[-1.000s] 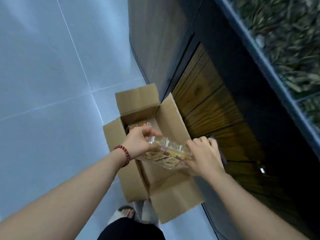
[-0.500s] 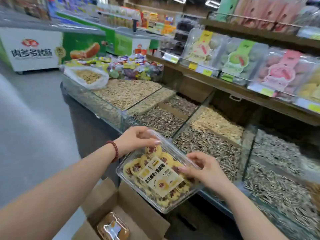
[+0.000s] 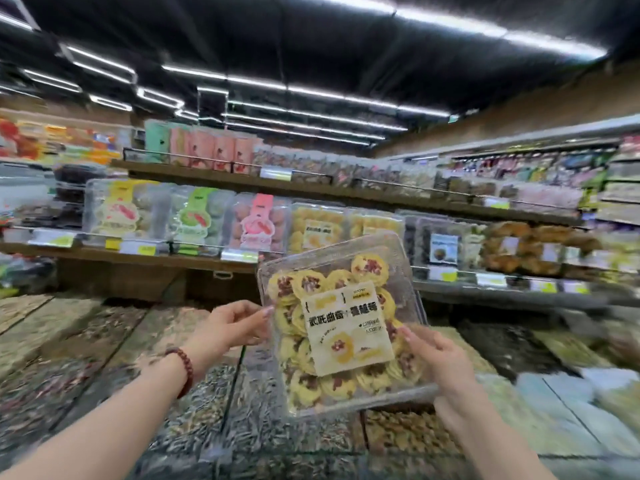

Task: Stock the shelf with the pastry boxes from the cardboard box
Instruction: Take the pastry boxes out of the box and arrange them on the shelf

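Left grip [image 3: 235, 329] and right grip [image 3: 438, 355] pinch opposite edges of the pastry box [image 3: 332, 285], near upright between them. Keep the label outward and seat the box on the shelf [image 3: 201, 262] beyond both grips, beside the matching boxes [image 3: 317, 230].

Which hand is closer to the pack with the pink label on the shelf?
Left. The left hand grips the left edge of the pastry box, below the pink-label pack; the right hand holds the box's right side, farther right.
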`<action>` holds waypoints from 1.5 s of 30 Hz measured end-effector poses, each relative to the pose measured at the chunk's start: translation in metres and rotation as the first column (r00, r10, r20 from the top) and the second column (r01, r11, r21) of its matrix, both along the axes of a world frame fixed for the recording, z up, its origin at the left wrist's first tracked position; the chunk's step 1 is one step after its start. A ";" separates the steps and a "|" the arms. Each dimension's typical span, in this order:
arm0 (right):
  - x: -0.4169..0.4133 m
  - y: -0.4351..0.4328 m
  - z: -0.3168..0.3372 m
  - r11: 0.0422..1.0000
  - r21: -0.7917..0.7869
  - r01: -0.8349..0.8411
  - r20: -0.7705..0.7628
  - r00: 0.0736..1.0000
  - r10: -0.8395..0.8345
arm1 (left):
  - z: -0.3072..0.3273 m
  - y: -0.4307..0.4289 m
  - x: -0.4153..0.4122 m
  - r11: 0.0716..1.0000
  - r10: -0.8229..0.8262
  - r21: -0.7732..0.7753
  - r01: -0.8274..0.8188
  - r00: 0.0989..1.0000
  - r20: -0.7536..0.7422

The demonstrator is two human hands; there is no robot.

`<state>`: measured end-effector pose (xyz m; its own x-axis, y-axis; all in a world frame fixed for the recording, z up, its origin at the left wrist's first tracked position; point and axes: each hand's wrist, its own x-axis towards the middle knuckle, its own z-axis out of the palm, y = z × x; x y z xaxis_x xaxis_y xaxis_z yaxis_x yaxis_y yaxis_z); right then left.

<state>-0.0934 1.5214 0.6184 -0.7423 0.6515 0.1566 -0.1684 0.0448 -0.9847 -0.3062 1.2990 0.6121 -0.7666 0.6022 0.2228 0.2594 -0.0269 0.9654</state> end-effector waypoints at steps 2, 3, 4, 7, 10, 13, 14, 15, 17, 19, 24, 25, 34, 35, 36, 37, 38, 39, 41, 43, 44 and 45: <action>0.019 0.036 0.000 0.991 -0.129 0.041 -0.041 0.998 -0.046 | -0.001 0.055 0.022 0.996 -0.092 0.013 0.092 0.996 0.000; 0.031 0.058 0.001 0.982 -0.176 0.069 -0.072 0.994 -0.082 | 0.001 0.087 0.038 0.989 -0.145 0.026 0.144 0.990 0.000; 0.046 0.084 0.000 0.978 -0.194 0.082 -0.111 0.988 -0.105 | 0.001 0.121 0.053 0.981 -0.190 0.034 0.190 0.982 -0.001; 0.082 0.147 0.006 0.965 -0.200 0.172 -0.150 0.968 -0.203 | 0.007 0.209 0.097 0.953 -0.292 0.097 0.287 0.956 0.036; 0.115 0.203 0.008 0.945 -0.139 0.295 -0.217 0.923 -0.319 | 0.010 0.285 0.128 0.944 -0.320 0.091 0.318 0.947 0.015; 0.132 0.241 0.013 0.932 -0.003 0.362 -0.228 0.907 -0.353 | 0.012 0.333 0.142 0.952 -0.295 0.084 0.296 0.955 -0.030; 0.137 0.258 0.011 0.926 0.049 0.373 -0.223 0.908 -0.354 | 0.013 0.350 0.144 0.954 -0.289 0.067 0.292 0.956 -0.055; 0.139 0.272 0.013 0.921 0.097 0.378 -0.216 0.911 -0.351 | 0.015 0.365 0.147 0.958 -0.278 0.048 0.282 0.957 -0.077; 0.140 0.300 0.016 0.912 0.165 0.376 -0.191 0.919 -0.344 | 0.017 0.392 0.144 0.963 -0.266 0.016 0.269 0.959 -0.102; 0.132 0.333 0.017 0.898 0.236 0.372 -0.161 0.926 -0.342 | 0.016 0.425 0.135 0.969 -0.243 0.004 0.246 0.960 -0.141; 0.097 0.410 0.006 0.861 0.361 0.358 -0.075 0.932 -0.356 | 0.010 0.486 0.102 0.986 -0.169 -0.050 0.162 0.952 -0.253; 0.084 0.429 0.006 0.855 0.376 0.356 -0.071 0.932 -0.357 | 0.008 0.504 0.087 0.988 -0.154 -0.056 0.145 0.953 -0.260; 0.009 0.566 0.027 0.797 0.489 0.354 -0.077 0.928 -0.365 | 0.034 0.633 0.027 0.995 0.079 -0.020 -0.098 0.886 -0.456; 0.001 0.584 0.032 0.785 0.508 0.355 -0.081 0.927 -0.367 | 0.039 0.648 0.024 0.993 0.106 0.004 -0.117 0.884 -0.455; -0.005 0.597 0.037 0.776 0.527 0.348 -0.073 0.928 -0.366 | 0.045 0.659 0.024 0.991 0.125 0.016 -0.132 0.882 -0.454; -0.013 0.614 0.042 0.768 0.544 0.338 -0.070 0.930 -0.360 | 0.051 0.672 0.023 0.989 0.141 0.017 -0.149 0.886 -0.441; -0.020 0.631 0.047 0.764 0.554 0.332 -0.066 0.932 -0.357 | 0.056 0.688 0.021 0.986 0.161 0.029 -0.165 0.883 -0.440; -0.025 0.645 0.052 0.762 0.557 0.330 -0.072 0.933 -0.352 | 0.061 0.701 0.018 0.984 0.172 0.036 -0.173 0.887 -0.429; -0.039 0.681 0.057 0.764 0.561 0.317 -0.082 0.940 -0.330 | 0.069 0.733 0.013 0.977 0.208 0.051 -0.206 0.889 -0.408; -0.051 0.715 0.060 0.769 0.563 0.303 -0.087 0.947 -0.310 | 0.072 0.767 0.009 0.971 0.235 0.059 -0.230 0.900 -0.368; -0.058 0.733 0.063 0.772 0.561 0.298 -0.094 0.950 -0.298 | 0.072 0.787 0.005 0.972 0.233 0.069 -0.223 0.913 -0.333; -0.063 0.745 0.061 0.775 0.559 0.295 -0.091 0.951 -0.296 | 0.070 0.799 0.002 0.975 0.221 0.069 -0.211 0.928 -0.299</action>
<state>-0.1560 2.2661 0.6796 -0.5285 0.6376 0.5605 -0.0534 0.6340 -0.7715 -0.3039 2.0981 0.6822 -0.7699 0.4174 0.4827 0.5428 0.0305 0.8393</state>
